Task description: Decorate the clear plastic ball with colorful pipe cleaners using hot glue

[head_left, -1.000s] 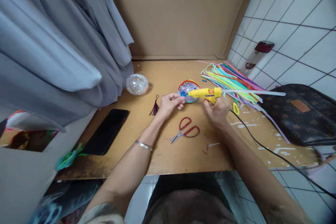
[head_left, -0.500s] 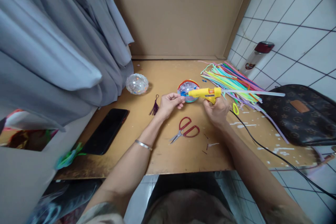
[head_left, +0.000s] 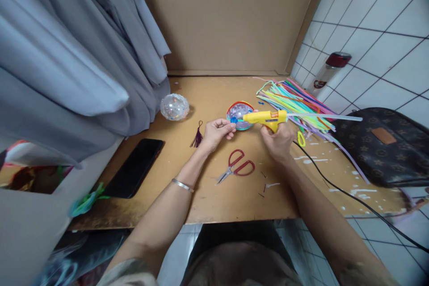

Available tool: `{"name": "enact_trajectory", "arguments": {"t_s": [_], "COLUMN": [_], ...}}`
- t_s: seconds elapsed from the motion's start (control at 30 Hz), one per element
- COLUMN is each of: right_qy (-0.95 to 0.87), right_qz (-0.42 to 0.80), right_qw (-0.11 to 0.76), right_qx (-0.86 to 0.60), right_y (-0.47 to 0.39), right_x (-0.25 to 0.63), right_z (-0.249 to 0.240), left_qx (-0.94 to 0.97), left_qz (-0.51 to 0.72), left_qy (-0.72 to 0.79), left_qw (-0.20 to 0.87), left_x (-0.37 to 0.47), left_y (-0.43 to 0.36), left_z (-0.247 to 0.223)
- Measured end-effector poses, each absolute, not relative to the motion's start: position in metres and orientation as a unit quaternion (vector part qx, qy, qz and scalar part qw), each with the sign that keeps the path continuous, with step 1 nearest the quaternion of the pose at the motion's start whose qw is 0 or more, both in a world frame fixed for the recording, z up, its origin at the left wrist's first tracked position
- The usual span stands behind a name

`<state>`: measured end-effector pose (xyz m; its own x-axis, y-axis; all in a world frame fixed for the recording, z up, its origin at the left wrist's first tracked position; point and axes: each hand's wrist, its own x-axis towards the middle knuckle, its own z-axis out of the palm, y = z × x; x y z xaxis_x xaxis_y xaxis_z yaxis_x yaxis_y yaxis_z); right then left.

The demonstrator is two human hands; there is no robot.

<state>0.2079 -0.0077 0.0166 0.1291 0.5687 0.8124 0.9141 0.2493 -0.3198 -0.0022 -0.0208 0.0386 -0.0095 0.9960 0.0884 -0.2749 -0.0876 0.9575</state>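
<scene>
Between its thumb and fingers my left hand (head_left: 219, 133) pinches a small blue piece (head_left: 233, 120), whose exact kind I cannot make out. Wrapped round the grip of a yellow glue gun (head_left: 264, 118) is my right hand (head_left: 277, 139). The gun's nozzle points left at the blue piece, and a long clear glue stick (head_left: 325, 117) juts from its back. Behind the nozzle sits a clear bowl-like half ball (head_left: 240, 109) with a coloured rim, partly covered by the gun. Red-handled scissors (head_left: 236, 166) lie open on the table between my forearms.
A clear ball (head_left: 174, 107), a dark tassel (head_left: 197, 136) and a black phone (head_left: 136, 167) are on the left. Several pipe cleaners (head_left: 295, 103), a brown bag (head_left: 382, 147) and a bottle (head_left: 330, 71) are right. The gun's cord (head_left: 335, 187) runs off the table.
My right hand has drawn the glue gun slightly to the right, so its nozzle has backed away a little from the blue piece. My left hand has hardly moved.
</scene>
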Motion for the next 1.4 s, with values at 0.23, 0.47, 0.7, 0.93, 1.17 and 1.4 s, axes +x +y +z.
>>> {"name": "enact_trajectory", "arguments": {"t_s": [0.23,0.47,0.7,0.93,1.17,1.4], "right_qy": [-0.67,-0.673,-0.658,-0.641,-0.558,-0.606], "right_qz": [-0.201,-0.193,-0.19,-0.155,-0.106,-0.132], "right_qw": [0.454,0.453,0.449,0.466,0.542,0.504], "right_qx": [-0.551,-0.552,-0.573,-0.589,-0.619,-0.601], "right_y": [-0.01,-0.011,-0.013,-0.01,-0.001,-0.008], "right_x": [0.209,0.208,0.208,0.207,0.211,0.206], "right_z": [0.016,0.017,0.019,0.017,0.023,0.023], "left_qx": [0.457,0.458,0.461,0.457,0.45,0.447], "left_qz": [0.581,0.574,0.574,0.577,0.581,0.581], "left_qy": [0.402,0.401,0.406,0.402,0.404,0.408], "left_qw": [0.54,0.547,0.542,0.544,0.545,0.544], "left_x": [-0.002,-0.002,-0.003,-0.003,-0.003,-0.002], "left_y": [-0.021,-0.022,-0.023,-0.021,-0.022,-0.022], "left_z": [0.039,0.039,0.04,0.038,0.039,0.04]}}
